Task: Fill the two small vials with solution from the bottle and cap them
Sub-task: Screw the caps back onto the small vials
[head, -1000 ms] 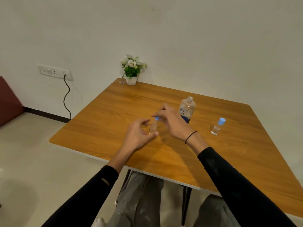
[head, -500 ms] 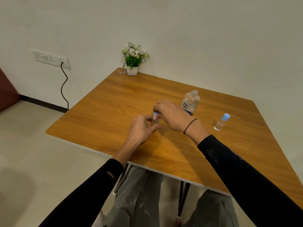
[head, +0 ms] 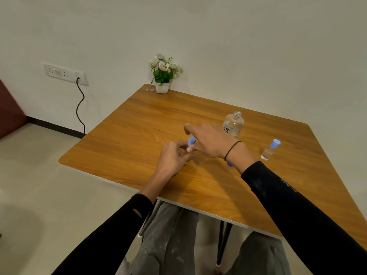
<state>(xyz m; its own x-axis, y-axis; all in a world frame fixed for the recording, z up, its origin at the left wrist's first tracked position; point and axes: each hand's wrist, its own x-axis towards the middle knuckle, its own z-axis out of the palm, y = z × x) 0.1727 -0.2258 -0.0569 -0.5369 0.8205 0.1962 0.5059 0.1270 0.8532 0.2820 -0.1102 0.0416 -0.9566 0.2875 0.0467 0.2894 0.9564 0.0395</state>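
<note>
On the wooden table (head: 127, 139), my left hand (head: 172, 155) grips a small clear vial with a blue cap (head: 191, 140) on it; the vial's body is mostly hidden by my fingers. Just right of the cap, my right hand (head: 210, 141) has its fingers spread and holds nothing. Behind that hand stands the clear solution bottle (head: 233, 125), upright with its neck uncapped. A second small vial (head: 269, 150), with a blue cap on and clear liquid inside, stands to the right. A small blue piece (head: 230, 164) peeks out under my right wrist.
A white pot of artificial flowers (head: 162, 76) sits at the table's far corner against the wall. A wall socket with a hanging cable (head: 79, 108) is at the left. My knees show below the near table edge.
My right hand had its fingers on the blue cap of the vial; now its fingers are spread and off the cap. My left hand still holds the vial. The camera view shifted slightly.
</note>
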